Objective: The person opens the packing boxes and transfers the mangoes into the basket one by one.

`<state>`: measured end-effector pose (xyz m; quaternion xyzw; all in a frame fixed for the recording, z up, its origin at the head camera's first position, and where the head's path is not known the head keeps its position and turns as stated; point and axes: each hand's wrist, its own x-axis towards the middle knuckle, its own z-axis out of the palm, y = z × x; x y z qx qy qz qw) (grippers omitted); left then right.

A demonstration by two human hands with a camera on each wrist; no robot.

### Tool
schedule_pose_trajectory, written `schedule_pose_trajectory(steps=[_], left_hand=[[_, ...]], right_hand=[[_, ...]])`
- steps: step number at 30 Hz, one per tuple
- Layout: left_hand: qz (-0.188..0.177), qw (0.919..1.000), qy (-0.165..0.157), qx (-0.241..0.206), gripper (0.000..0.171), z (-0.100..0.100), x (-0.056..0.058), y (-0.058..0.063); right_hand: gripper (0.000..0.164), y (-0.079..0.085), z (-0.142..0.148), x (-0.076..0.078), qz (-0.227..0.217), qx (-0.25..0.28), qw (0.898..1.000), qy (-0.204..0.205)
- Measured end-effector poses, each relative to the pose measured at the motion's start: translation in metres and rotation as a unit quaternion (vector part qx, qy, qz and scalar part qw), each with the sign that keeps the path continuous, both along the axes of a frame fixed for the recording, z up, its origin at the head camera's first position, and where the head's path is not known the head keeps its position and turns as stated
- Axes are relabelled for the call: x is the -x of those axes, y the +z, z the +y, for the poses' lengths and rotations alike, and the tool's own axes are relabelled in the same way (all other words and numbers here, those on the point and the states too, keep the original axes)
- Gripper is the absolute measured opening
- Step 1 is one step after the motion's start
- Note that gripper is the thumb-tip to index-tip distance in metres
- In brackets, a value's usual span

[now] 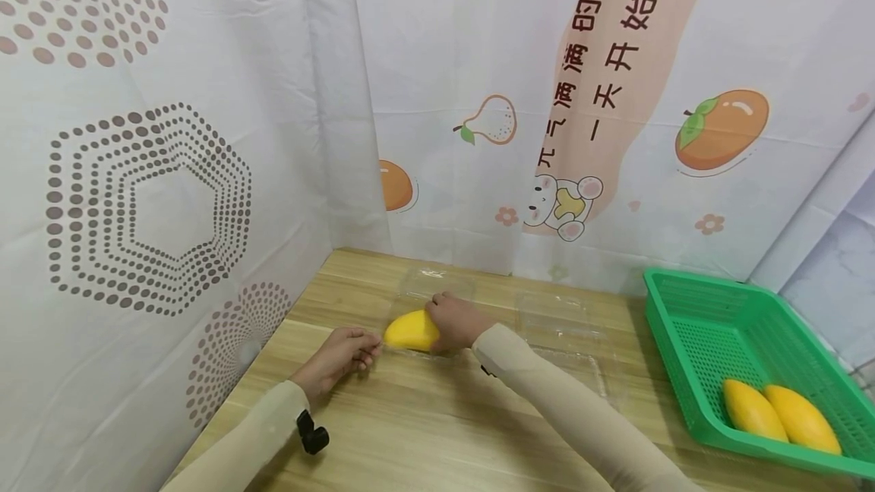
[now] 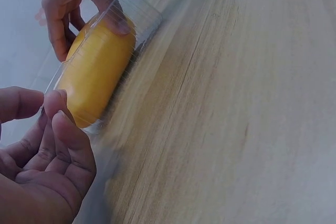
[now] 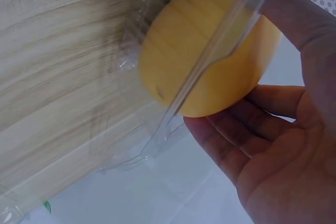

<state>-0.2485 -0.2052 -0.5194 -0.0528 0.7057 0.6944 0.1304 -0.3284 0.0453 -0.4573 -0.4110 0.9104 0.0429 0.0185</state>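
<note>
A yellow mango (image 1: 410, 330) lies in a clear plastic box (image 2: 137, 4) on the table. My right hand (image 1: 456, 321) holds the mango, with thumb and fingers on either side of it, as the right wrist view also shows. At the box's left corner, my left hand (image 1: 345, 355) pinches the thin clear rim between thumb and fingertips. The left wrist view shows the mango (image 2: 97, 69) through the see-through wall. The box's raised lid (image 1: 437, 279) stands behind the right hand.
A second clear plastic box (image 1: 557, 317), lid up, sits to the right. Beyond it stands a green basket (image 1: 663, 340) with two mangoes (image 1: 779, 412) at its near end. Printed curtains (image 1: 437, 173) border the wooden table (image 1: 410, 431) at the back and left.
</note>
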Motion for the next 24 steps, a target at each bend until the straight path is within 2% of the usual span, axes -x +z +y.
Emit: schedule_pose_trajectory(steps=[12, 20, 24], left_hand=[[-0.007, 1.0, 0.005, -0.002, 0.027, 0.0, 0.0013, -0.0012], [-0.008, 1.0, 0.003, -0.002, 0.028, -0.0006, 0.0018, -0.0016], [-0.008, 1.0, 0.004, -0.001, 0.028, -0.0008, 0.0029, -0.002]], right_hand=[[0.076, 0.0001, -0.0029, -0.0045, 0.03, -0.034, 0.999, -0.003], [0.071, -0.0035, -0.004, -0.0045, 0.048, -0.03, 0.998, -0.004], [0.073, -0.0043, -0.0032, -0.004, 0.054, -0.029, 0.998, 0.003]])
